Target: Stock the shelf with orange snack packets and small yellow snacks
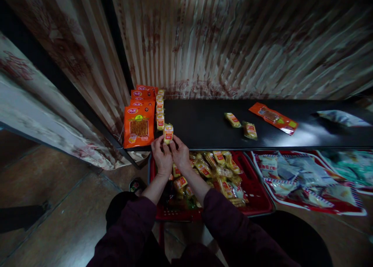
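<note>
Between the fingers of my left hand (162, 155) and my right hand (180, 153) a small yellow snack packet (168, 134) with a red and white label stands upright. Both hands pinch its lower part at the front edge of the black shelf (198, 123). Behind it, a row of matching snack packets (160, 111) runs toward the back. Left of that row, several orange snack bags (139, 125) stand one behind another. Below my wrists, a red basket (258, 195) holds many more yellow packets.
Two loose yellow packets (232, 120) and an orange bag (274, 118) lie on the shelf to the right. A white packet (344, 117) lies farther right. Another basket (361, 212) holds white-and-blue bags. A dark metal post (118, 38) rises at the left, and a striped curtain (204, 45) hangs behind.
</note>
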